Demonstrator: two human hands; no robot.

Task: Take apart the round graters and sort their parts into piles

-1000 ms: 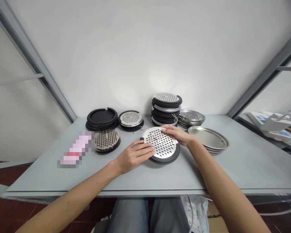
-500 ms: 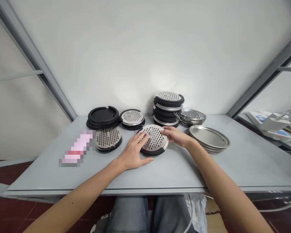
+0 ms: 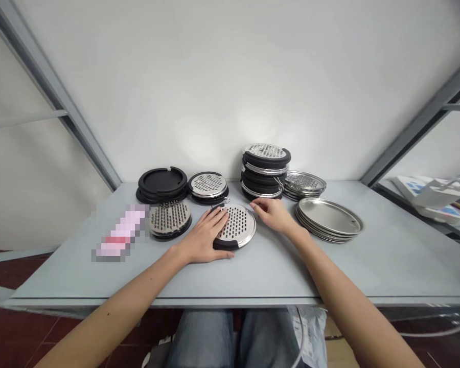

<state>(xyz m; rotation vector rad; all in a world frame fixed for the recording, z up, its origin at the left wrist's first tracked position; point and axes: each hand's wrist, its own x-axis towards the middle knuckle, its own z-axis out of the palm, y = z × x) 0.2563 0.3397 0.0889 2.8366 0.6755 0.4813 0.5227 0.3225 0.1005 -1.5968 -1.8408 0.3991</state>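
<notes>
A round grater with a slotted metal face and a black rim round part of its edge lies on the table before me. My left hand rests over its left side, fingers stretched flat on the metal and thumb out along the front. Just off the grater's right edge, my right hand has its thumb and forefinger pinched together. Whatever sits in that pinch, if anything, is too small to make out. Left of the left hand are stacked metal grater plates with raised teeth.
Behind stand black rings, a short grater stack and a taller grater stack. To the right are perforated metal discs and piled metal trays. A blurred pink item lies left. Grey posts flank the table.
The grater has shifted left and turned, its black rim swinging toward the front left. My left hand has flattened over its left side; my right hand has come off its right edge.
</notes>
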